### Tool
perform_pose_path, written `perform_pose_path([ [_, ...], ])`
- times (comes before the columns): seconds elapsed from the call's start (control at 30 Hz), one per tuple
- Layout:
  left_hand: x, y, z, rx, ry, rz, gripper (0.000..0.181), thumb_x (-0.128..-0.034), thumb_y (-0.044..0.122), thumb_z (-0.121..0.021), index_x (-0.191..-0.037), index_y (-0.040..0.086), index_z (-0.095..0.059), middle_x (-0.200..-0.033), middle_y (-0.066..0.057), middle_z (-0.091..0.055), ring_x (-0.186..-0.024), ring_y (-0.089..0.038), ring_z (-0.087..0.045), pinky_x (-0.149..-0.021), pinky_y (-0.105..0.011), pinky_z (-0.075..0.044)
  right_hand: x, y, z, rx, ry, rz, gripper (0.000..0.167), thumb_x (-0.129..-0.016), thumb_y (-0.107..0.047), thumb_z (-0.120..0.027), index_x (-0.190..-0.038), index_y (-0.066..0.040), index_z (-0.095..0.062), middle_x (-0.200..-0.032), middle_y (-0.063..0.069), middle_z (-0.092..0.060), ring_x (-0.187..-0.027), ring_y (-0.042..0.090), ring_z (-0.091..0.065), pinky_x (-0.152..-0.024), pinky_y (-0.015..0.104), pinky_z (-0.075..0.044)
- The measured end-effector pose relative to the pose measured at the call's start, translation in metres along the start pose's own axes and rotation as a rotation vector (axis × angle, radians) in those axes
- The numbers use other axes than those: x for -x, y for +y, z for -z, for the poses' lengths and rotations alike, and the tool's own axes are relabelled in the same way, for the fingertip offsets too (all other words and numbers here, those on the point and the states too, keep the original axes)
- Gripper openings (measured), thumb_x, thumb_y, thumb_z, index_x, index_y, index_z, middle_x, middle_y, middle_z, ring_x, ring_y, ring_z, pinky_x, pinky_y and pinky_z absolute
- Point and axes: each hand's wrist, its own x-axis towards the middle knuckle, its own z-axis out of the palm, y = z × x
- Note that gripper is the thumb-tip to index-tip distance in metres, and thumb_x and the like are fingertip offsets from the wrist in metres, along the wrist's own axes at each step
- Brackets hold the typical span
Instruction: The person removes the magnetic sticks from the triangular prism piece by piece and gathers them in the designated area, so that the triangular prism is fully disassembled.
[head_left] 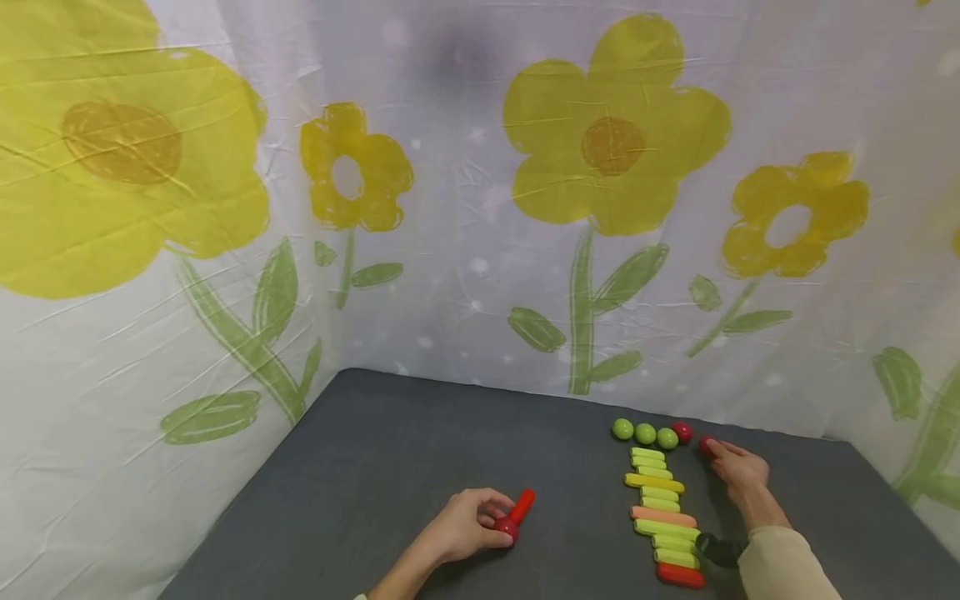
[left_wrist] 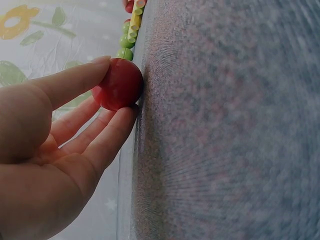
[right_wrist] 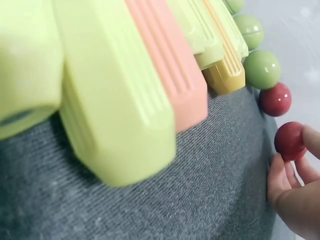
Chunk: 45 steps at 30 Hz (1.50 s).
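My left hand [head_left: 463, 527] pinches a dark red ball [head_left: 507, 530] between thumb and fingers, low at the table surface. Just beyond that ball lies a short red stick [head_left: 522, 505]; the left wrist view does not show it. At the far right, my right hand [head_left: 738, 468] holds another red ball [right_wrist: 290, 140] between thumb and fingertips. A third red ball [right_wrist: 275, 99] sits close to it, at the end of a row of green balls [head_left: 645, 433]. Whether either held ball touches the table I cannot tell.
Left of my right forearm runs a column of ridged sticks: several light green ones [head_left: 666, 528], a yellow one [head_left: 654, 482], a salmon one [head_left: 663, 517] and a red one [head_left: 680, 576] nearest me. A flowered cloth [head_left: 457, 317] hangs behind the dark grey table [head_left: 360, 467].
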Motion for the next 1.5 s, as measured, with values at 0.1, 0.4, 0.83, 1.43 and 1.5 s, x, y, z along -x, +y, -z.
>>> perform_pose_path([
  [0.1, 0.001, 0.003, 0.000, 0.003, -0.001, -0.003, 0.036, -0.0722, -0.004, -0.080, -0.106, 0.003, -0.068, -0.088, -0.002, -0.061, -0.080, -0.017, -0.061, -0.068, -0.031, -0.053, -0.001, -0.001, 0.001, 0.022, 0.002, 0.006, 0.061, -0.094, -0.023, -0.060, -0.137, 0.014, -0.038, -0.138, 0.034, -0.036, -0.095, 0.022, -0.055, -0.049, 0.009, -0.043],
  [0.4, -0.002, 0.002, -0.001, 0.003, -0.006, 0.029, 0.036, -0.0725, -0.004, -0.080, -0.105, 0.004, -0.068, -0.088, -0.002, -0.061, -0.080, -0.017, -0.060, -0.069, -0.032, -0.053, 0.004, -0.003, -0.002, 0.136, 0.048, 0.060, 0.055, -0.093, -0.022, -0.063, -0.129, 0.016, -0.047, -0.117, 0.032, -0.051, -0.060, -0.003, -0.046, -0.046, 0.013, -0.043],
  [0.83, -0.001, 0.004, 0.000, 0.000, -0.011, 0.052, 0.034, -0.0737, -0.003, -0.080, -0.105, 0.004, -0.068, -0.088, -0.002, -0.061, -0.081, -0.018, -0.061, -0.070, -0.034, -0.054, 0.007, -0.001, -0.008, 0.162, 0.075, 0.080, 0.056, -0.094, -0.028, -0.060, -0.130, 0.013, -0.047, -0.117, 0.032, -0.051, -0.070, 0.007, -0.053, -0.048, 0.014, -0.040],
  [1.43, -0.001, 0.002, -0.001, -0.026, -0.008, 0.017, 0.035, -0.0730, -0.002, -0.080, -0.105, 0.005, -0.068, -0.088, -0.001, -0.061, -0.081, -0.018, -0.061, -0.072, -0.035, -0.053, 0.021, -0.001, 0.014, -0.203, 0.002, -0.028, 0.064, -0.102, -0.030, -0.041, -0.148, 0.006, -0.018, -0.073, -0.012, -0.052, -0.067, -0.003, -0.055, -0.066, 0.015, -0.051],
  [1.5, -0.001, 0.002, -0.001, -0.025, -0.007, 0.008, 0.035, -0.0729, -0.003, -0.080, -0.105, 0.004, -0.068, -0.088, -0.001, -0.061, -0.081, -0.019, -0.061, -0.072, -0.036, -0.053, 0.022, 0.002, 0.019, -0.215, -0.009, -0.033, 0.065, -0.101, -0.030, -0.042, -0.149, 0.006, -0.016, -0.073, -0.013, -0.053, -0.067, -0.002, -0.056, -0.068, 0.015, -0.051],
])
